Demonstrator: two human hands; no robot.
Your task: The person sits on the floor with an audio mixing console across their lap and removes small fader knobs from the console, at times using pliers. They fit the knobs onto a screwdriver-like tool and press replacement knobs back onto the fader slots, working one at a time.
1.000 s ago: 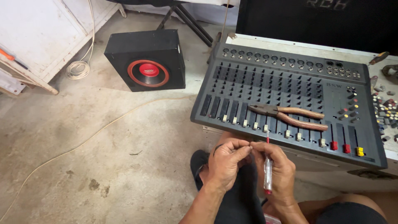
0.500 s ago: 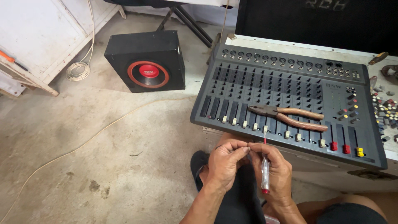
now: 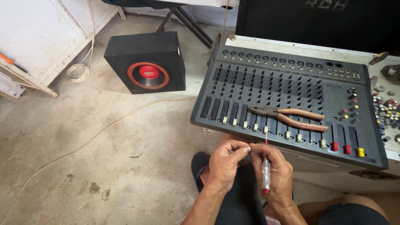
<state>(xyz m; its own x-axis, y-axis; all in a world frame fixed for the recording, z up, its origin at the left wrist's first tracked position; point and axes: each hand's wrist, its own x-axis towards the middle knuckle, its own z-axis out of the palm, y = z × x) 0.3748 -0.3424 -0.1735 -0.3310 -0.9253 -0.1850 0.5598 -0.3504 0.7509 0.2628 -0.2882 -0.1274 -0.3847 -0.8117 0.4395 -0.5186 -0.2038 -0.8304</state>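
The two hands meet just below the front edge of the mixing console (image 3: 287, 104), which lies tilted on the counter (image 3: 291, 43). The left hand (image 3: 225, 166) pinches something tiny and pale between thumb and forefinger tips, right at the point where it meets the right hand (image 3: 278, 175). The right hand's fingers are closed round a clear-handled screwdriver (image 3: 265, 173) with a red end, its thin shaft pointing up toward the row of faders.

Doing this well looks like a matter of a steady pinch: the small part wants to stay between the fingertips and close over the lap, so it does not fall to the concrete floor (image 3: 104, 158). The screwdriver is best kept upright and quiet in the right hand while the left does the fine work, with both wrists braced near each other.

A pair of pliers (image 3: 287, 116) with brown grips rests across the faders, untouched. A black speaker box (image 3: 146, 62) with a red cone stands on the floor, well apart.

What the pinched piece is cannot be told; it is too small and half covered by the fingertips. The screwdriver tip is too thin to read. Loose caps (image 3: 389, 110) at the right edge are cut off by the frame, and so are the person's knees below
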